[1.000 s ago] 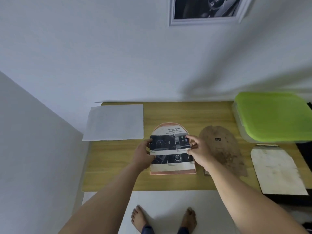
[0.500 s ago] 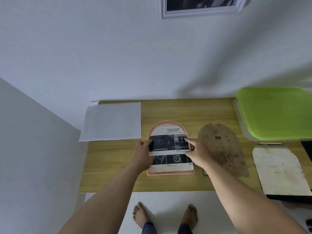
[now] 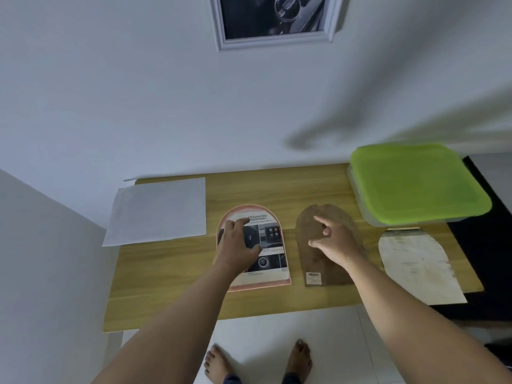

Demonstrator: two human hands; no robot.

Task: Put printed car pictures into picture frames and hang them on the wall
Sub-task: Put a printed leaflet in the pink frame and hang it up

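An arched printed car picture (image 3: 273, 261) lies face up inside a pink arched frame (image 3: 235, 214) on the wooden table (image 3: 171, 278). My left hand (image 3: 238, 242) rests flat on the picture, fingers spread. My right hand (image 3: 332, 242) hovers with loosely curled fingers over the brown arched backing board (image 3: 307, 225) lying to the right; it holds nothing. A white-framed car picture (image 3: 273, 20) hangs on the wall above.
White paper sheets (image 3: 158, 212) lie at the table's back left. A green-lidded container (image 3: 415, 184) stands at the back right. A pale arched sheet (image 3: 415, 264) lies at the front right edge. My bare feet (image 3: 257, 361) stand on the white floor below.
My right hand left the picture's right edge and moved right over the brown backing board. My left hand slid from the picture's left edge onto its middle. The view shifted upward.
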